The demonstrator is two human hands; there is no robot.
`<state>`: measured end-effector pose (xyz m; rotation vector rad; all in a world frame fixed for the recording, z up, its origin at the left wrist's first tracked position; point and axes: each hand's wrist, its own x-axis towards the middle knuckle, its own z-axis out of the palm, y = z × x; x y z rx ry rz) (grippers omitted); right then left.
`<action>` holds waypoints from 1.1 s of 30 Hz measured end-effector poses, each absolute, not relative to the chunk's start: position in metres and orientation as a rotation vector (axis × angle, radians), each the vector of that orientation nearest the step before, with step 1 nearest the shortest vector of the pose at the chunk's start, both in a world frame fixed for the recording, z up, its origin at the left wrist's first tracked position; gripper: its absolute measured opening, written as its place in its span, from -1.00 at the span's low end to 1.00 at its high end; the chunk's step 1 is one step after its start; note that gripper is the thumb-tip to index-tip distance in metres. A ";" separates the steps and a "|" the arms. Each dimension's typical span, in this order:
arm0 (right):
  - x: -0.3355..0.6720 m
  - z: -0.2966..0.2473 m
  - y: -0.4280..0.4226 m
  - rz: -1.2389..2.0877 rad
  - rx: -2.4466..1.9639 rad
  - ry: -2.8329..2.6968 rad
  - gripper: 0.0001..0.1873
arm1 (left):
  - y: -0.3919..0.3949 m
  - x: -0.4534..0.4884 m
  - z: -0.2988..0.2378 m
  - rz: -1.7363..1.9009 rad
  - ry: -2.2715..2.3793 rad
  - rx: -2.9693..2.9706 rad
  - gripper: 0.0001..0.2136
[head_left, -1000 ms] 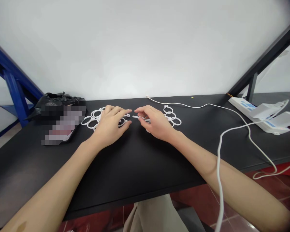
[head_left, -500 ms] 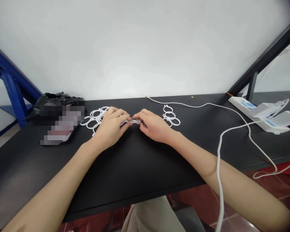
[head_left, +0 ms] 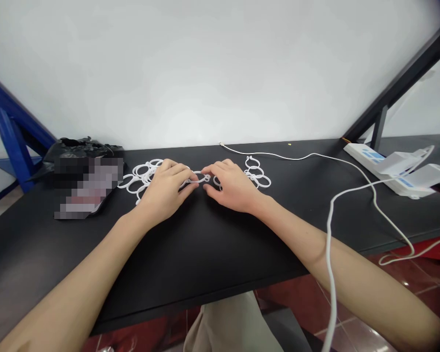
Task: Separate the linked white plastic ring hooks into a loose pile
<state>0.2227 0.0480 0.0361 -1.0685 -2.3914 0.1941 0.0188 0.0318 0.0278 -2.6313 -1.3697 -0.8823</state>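
Both hands meet over a black table (head_left: 205, 244). My left hand (head_left: 166, 188) and my right hand (head_left: 232, 186) each pinch an end of one white plastic ring (head_left: 200, 179) between fingertips. A heap of several white rings (head_left: 141, 178) lies just behind and left of the left hand. A smaller cluster of white rings (head_left: 257, 173) lies behind the right hand. The fingers of both hands are curled closed on the ring.
A black bag (head_left: 80, 149) and a blurred flat item (head_left: 88, 188) sit at the left. A white cable (head_left: 330, 230) runs across the table and over my right forearm. White power strips (head_left: 396, 171) lie at the far right. A blue frame (head_left: 11, 132) stands left.
The hands came together from slightly apart; the separate ring ends I held a second ago now meet between my fingertips. The view shifted slightly right.
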 end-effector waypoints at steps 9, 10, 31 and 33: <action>0.223 0.036 0.052 0.298 -0.801 -2.236 -0.83 | 0.027 0.022 0.033 -0.999 -1.415 -2.498 -0.78; 0.223 0.036 0.051 0.306 -0.780 -2.235 -0.83 | 0.027 0.023 0.033 -1.000 -1.430 -2.499 -0.72; 0.217 0.034 0.046 0.575 -0.779 -2.083 -0.84 | 0.023 0.025 0.036 -0.891 -1.486 -2.713 -0.67; 0.217 0.035 0.045 0.555 -0.774 -2.083 -0.85 | 0.023 0.025 0.036 -0.889 -1.497 -2.720 -0.67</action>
